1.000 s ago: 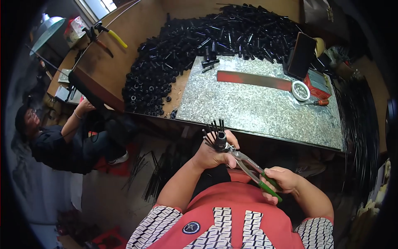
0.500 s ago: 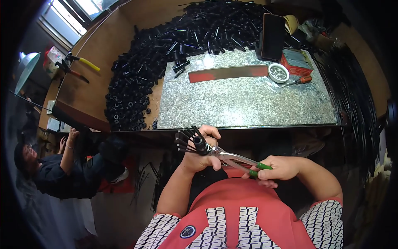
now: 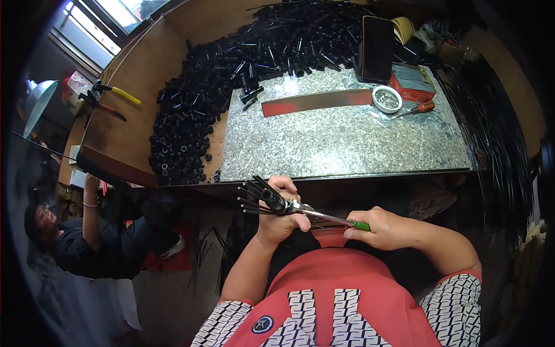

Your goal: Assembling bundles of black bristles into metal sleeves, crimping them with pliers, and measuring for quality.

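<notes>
My left hand [image 3: 278, 225] is closed round a black tubular part [image 3: 272, 198] from which several thin black rods [image 3: 247, 196] fan out to the left. In my right hand [image 3: 384, 227] are silver pliers [image 3: 329, 217] with green grips, the fingers wrapped round the handles. The pliers' jaws reach the tubular part beside my left thumb, and my fingers partly hide that contact. Both hands are in front of my red apron [image 3: 332, 272], below the table's near edge.
Black tubular parts [image 3: 196, 110] are heaped along the table's left and back. On the stone slab [image 3: 324, 144] lie a curved strip [image 3: 312, 103], a white bowl [image 3: 387, 99] of small metal pieces and a screwdriver [image 3: 422, 108]. A phone [image 3: 377, 49] stands behind; another person [image 3: 92, 237] sits left.
The pliers' handles, spread apart before, now line up as one in this view. My right hand has risen slightly and closed round them. The rods have tilted a little to the left.
</notes>
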`<state>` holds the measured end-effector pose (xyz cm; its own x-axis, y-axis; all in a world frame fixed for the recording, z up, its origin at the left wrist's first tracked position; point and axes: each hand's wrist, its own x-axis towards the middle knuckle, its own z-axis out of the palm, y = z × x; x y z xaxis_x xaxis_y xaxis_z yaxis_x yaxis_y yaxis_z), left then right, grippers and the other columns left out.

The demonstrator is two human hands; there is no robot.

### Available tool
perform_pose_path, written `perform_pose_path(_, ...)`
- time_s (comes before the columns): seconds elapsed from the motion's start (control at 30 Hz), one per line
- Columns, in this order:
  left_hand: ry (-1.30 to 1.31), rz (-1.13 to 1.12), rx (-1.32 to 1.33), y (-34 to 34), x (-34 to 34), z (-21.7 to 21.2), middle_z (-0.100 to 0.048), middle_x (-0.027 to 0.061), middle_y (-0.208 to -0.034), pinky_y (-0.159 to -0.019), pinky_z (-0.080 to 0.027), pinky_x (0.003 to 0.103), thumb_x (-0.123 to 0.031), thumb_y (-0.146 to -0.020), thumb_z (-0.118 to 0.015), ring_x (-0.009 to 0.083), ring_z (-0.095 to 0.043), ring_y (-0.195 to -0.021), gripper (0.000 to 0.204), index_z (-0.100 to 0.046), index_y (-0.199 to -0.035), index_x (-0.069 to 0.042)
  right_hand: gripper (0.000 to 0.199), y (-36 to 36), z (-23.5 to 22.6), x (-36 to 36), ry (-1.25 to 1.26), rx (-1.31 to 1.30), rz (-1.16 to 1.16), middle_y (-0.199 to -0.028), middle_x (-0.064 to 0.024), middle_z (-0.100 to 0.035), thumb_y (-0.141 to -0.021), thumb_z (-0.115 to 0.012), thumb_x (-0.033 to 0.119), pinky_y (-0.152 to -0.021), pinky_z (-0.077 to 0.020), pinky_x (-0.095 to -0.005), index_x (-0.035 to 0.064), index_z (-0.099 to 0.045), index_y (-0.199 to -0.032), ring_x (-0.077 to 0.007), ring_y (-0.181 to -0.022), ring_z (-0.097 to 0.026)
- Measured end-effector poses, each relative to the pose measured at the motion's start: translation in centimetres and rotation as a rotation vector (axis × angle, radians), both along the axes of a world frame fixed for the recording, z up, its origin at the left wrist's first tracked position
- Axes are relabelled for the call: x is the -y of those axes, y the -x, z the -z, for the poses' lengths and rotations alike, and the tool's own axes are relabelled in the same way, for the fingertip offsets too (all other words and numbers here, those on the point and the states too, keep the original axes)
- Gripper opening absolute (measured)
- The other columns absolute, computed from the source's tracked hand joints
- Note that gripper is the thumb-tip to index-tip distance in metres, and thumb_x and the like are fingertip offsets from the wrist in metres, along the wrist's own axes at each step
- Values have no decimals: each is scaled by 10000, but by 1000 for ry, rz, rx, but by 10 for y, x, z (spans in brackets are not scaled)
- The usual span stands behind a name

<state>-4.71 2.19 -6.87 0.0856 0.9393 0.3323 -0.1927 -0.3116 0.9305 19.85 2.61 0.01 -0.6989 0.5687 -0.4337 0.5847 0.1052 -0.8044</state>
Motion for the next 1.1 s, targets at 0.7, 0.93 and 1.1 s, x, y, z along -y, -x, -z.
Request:
perform_pose_path(0.7, 149, 312, 111, -7, -2, -7, -413, -63, -606, -503, -299, 208, -286, -468, -909, 38, -363, -533, 775, -286, -905, -140, 258, -29, -29, 11, -1253, 274, -25, -656, -71, -455, -804, -647, 272, -495, -405, -346, 53, -511, -813, -231, -540, -506)
perform_pose_path(0.93, 108, 256, -53, -9, -3, -6, -377, -58, -611, -513, -287, 208, -285, -496, -922, 45, -337, -530, 770, -277, -892, -144, 249, -29, -23, 9, -1218, 322, -63, -649, -75, -466, -789, -659, 247, -498, -420, -343, 49, -510, -817, -242, -540, -522)
perform_pose_path(1.1, 191, 279, 176, -10, -1, -16, -423, -9, -574, -478, -309, 228, -511, -639, -819, 75, -380, -495, 686, -325, -916, -125, 332, -24, -7, 3, -700, 57, -52, -716, -152, -585, -814, -673, 312, -548, -489, -430, 32, -502, -863, -340, -650, -617)
